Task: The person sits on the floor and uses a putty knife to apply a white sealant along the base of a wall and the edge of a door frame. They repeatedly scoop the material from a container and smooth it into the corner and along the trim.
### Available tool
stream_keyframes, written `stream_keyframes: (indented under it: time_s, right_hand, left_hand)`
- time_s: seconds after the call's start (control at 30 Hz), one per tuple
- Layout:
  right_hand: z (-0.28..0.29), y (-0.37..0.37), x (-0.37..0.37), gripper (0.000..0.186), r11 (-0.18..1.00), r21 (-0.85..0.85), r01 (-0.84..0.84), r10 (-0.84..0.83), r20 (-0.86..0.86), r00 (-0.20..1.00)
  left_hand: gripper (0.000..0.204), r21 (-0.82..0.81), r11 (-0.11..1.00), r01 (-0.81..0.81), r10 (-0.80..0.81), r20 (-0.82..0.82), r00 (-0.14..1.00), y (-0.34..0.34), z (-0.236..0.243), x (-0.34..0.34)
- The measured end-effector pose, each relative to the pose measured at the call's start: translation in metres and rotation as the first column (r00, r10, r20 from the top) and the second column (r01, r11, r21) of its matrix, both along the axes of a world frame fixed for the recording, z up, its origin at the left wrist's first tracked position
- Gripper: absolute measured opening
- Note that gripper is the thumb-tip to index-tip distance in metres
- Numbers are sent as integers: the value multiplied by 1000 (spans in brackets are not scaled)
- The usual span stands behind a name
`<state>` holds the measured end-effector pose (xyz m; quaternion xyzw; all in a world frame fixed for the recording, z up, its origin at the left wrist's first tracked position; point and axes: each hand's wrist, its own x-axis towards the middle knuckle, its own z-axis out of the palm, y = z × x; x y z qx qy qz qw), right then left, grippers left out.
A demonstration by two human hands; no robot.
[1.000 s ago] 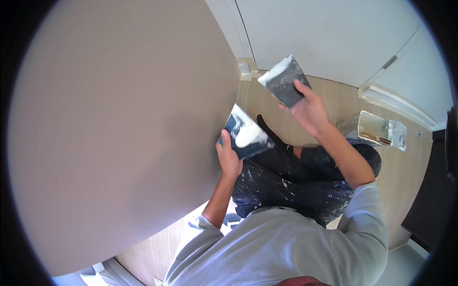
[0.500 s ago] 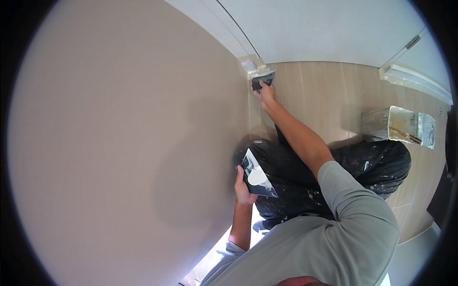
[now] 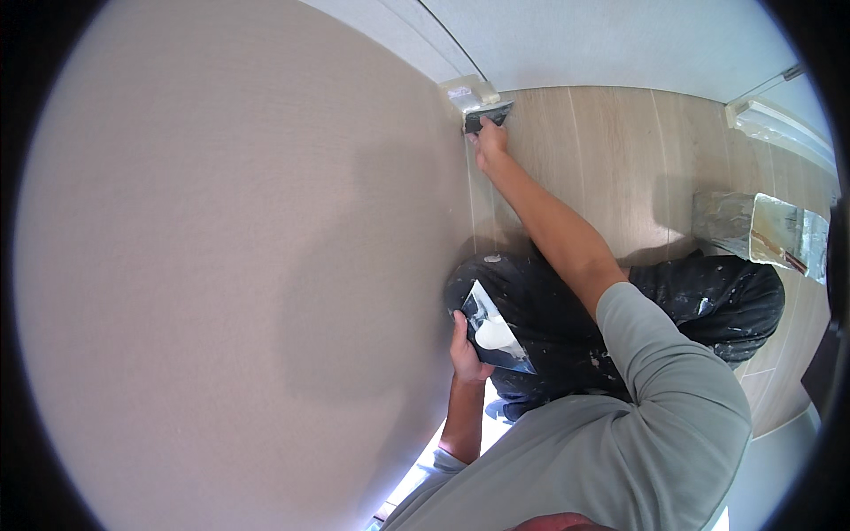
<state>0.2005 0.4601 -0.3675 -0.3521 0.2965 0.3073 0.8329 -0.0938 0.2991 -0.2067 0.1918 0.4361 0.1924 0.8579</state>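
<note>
Most of the left side was filled by a beige wall [image 3: 177,265], and a soft shadow [image 3: 345,292] lay across it toward its right edge. At the wall's far end, low in the corner, sat a small white block [image 3: 461,92] bordered with tape [image 3: 484,91]. Nearer the body, just beside the wall, the left hand [image 3: 467,358] held a wide scraper [image 3: 509,357] at its lower left edge, thumb on the upper face, fingers curled beneath and mostly hidden. The scraper was above the dark trousers [image 3: 567,327], face up, with a mound of white paste [image 3: 494,335] on it. Farther out, the right arm stretched to the corner, where the right hand [image 3: 492,142] gripped a dark scraper [image 3: 487,117], its fingers closed around the near edge. The tool was just beside the block; whether they touched could not be told. Beyond that hand, a white door [image 3: 620,44] bordered the wooden floor [image 3: 611,159]. Rightmost, a smeared bucket [image 3: 722,221] stood near the right knee, below a pale trim [image 3: 779,126].
</note>
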Motion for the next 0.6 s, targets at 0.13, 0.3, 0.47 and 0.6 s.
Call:
stream_keyframes:
  time_s: [0.13,0.3,0.47,0.6]
  right_hand:
    - [-6,5,10,31,997,-30,-76,77,52,996]
    - [17,18,7,28,997,-74,20,-21,-23,1000]
    - [29,20,4,28,999,-21,25,-24,45,999]
    - [40,22,6,27,1000,-24,-5,7,68,998]
  left_hand:
    - [50,-1,1000,-18,18,-31,999,-2,4,6]
    - [48,33,999,-31,34,-83,996,-3,11,12]
    - [49,28,999,-30,30,-3,1000,-2,4,7]
    - [50,41,998,-41,41,0,999,-3,4,10]
